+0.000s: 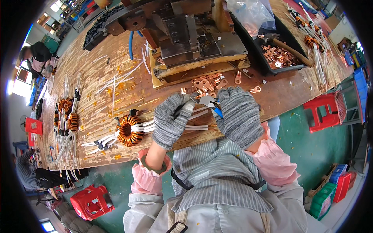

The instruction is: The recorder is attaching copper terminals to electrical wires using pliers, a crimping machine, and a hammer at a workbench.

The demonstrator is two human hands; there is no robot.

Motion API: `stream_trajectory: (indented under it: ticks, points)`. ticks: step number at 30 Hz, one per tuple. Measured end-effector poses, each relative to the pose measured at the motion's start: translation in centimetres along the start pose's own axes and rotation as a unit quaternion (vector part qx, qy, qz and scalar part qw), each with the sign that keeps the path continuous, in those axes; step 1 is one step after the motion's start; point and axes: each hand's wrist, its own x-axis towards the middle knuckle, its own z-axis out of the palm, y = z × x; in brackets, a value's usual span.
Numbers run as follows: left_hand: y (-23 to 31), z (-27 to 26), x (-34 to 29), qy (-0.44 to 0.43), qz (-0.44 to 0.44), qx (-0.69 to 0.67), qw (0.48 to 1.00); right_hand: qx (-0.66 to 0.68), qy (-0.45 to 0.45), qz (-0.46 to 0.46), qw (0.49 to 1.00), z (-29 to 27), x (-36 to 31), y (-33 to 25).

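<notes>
A ring-shaped coil lies on the tabletop to the left of both gloves, its glossy copper-orange windings packed round a dark hollow and banded in black. White leads with smooth sleeving run from it toward the person's hands, passing behind the left one and emerging on its far side. The left grip, in grey ribbed knit, is curled inward; I cannot tell what, if anything, it clasps, since its palm is hidden. The right grip, gloved alike, is closed round a blue-handled tool; only a bit of handle and a pale metal part show, so its kind is hard to make out. Just beyond the gloves, flat copper lugs with round eyes lie heaped before a heavy, worn metal press, its upper part cut off by the frame. The tabletop is scuffed, flaking wood. A black tray at the right holds more copper pieces under a wooden-handled hammer and a crumpled clear bag.
</notes>
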Motion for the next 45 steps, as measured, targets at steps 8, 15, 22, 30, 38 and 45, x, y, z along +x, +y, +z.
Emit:
stream_trajectory:
  ticks: [8,15,22,30,38,45]
  points:
    - [1.1,-0.1,-0.1,0.007,0.007,-0.001,1.000,0.384,-0.173,0.049,0.906,0.2,0.2,0.8]
    - [0.0,0.0,0.1,0.007,0.011,-0.002,1.000,0.460,-0.181,0.074,0.866,0.6,-0.2,0.6]
    - [0.8,-1.2,0.7,-0.092,-0.034,-0.070,0.993,0.033,0.028,-0.051,0.998,1.0,0.9,1.2]
    - [1.0,-3.9,2.0,-0.287,-0.046,-0.138,0.947,-0.038,0.097,-0.222,0.969,-0.6,2.1,2.2]
    - [1.6,-4.3,1.7,-0.302,-0.069,-0.123,0.943,0.582,-0.314,-0.031,0.749,1.3,-0.9,1.7]
    - [0.6,-3.6,1.8,-0.271,-0.064,-0.126,0.952,0.064,0.023,-0.138,0.988,0.8,0.5,1.5]
